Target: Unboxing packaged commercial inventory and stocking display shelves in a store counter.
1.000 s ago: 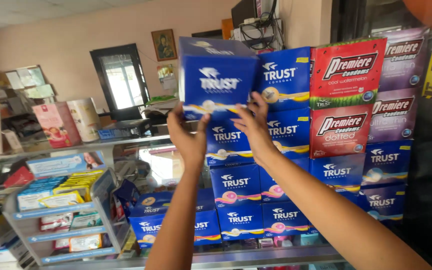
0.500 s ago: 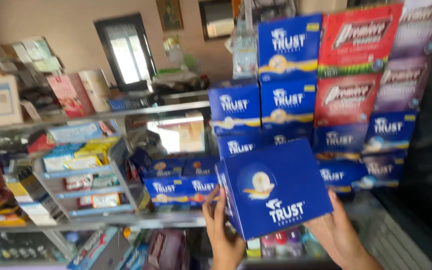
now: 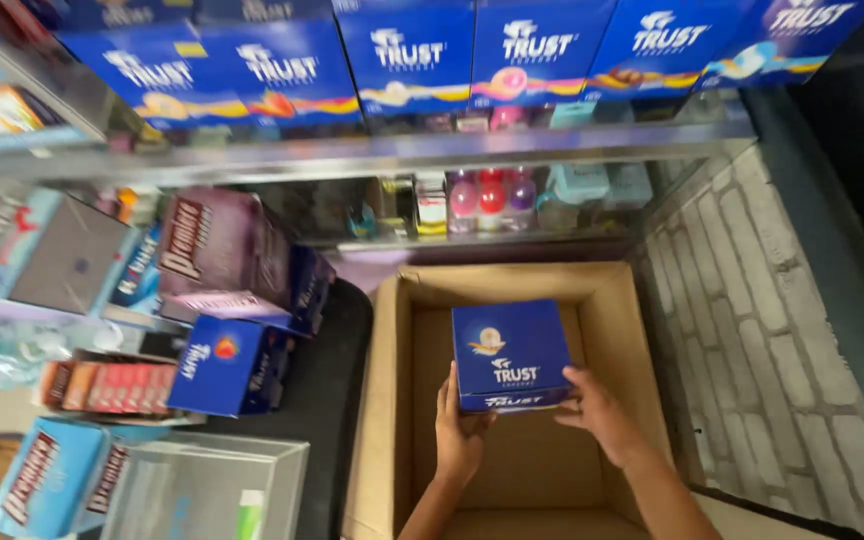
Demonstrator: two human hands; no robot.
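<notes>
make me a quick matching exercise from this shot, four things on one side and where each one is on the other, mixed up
Things:
1. blue box
2. cardboard carton
3. purple box
4. brick wall

Places:
A. right of the carton
B. held between left hand and right hand
C. open on the floor, below the glass shelf
D. left of the carton

Pairs: 1-B, 2-C, 3-D, 4-A

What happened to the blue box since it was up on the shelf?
Both hands took the blue box off the stack and brought it down into the open cardboard carton on the floor. The left hand and right hand still grip its near edge. The other blue boxes on the glass shelf stayed where they were.
</notes>
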